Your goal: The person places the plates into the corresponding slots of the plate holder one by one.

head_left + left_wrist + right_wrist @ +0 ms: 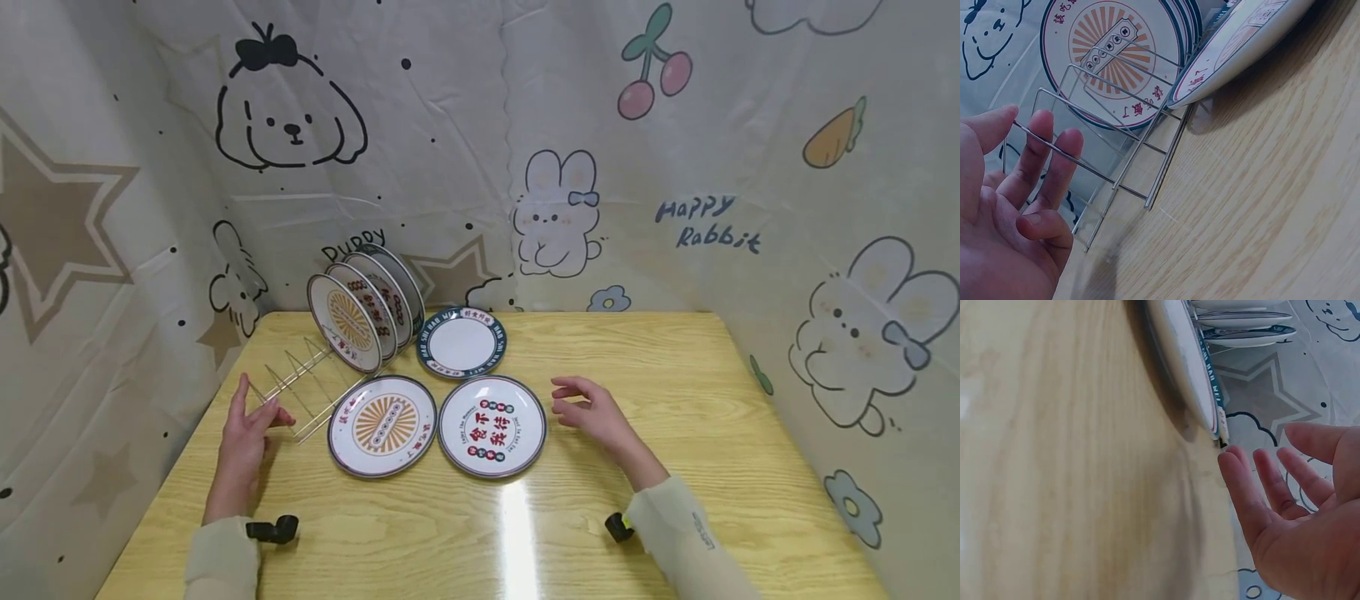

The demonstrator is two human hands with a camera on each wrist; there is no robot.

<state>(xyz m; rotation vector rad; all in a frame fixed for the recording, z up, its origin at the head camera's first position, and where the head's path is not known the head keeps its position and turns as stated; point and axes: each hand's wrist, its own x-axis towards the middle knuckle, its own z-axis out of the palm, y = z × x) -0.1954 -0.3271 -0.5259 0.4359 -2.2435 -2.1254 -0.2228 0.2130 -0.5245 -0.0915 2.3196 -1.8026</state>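
A wire plate rack (pixel 322 392) stands at the left of the table, with several plates upright in its far end; the front one (pixel 345 323) has an orange sunburst. My left hand (pixel 247 442) holds the rack's near end, thumb and fingers about the end wire (pixel 1094 165) in the left wrist view. Flat on the table lie a sunburst plate (pixel 384 427), a plate with red characters (pixel 492 427) and a dark-blue-rimmed plate (pixel 462 342). My right hand (pixel 596 417) hovers just right of the red-character plate, fingers apart, holding nothing.
The wooden table (pixel 637 350) carries all of these. A printed curtain (pixel 465 125) hangs behind it and at both sides, close behind the racked plates. Small black devices (pixel 273 529) sit at both wrists.
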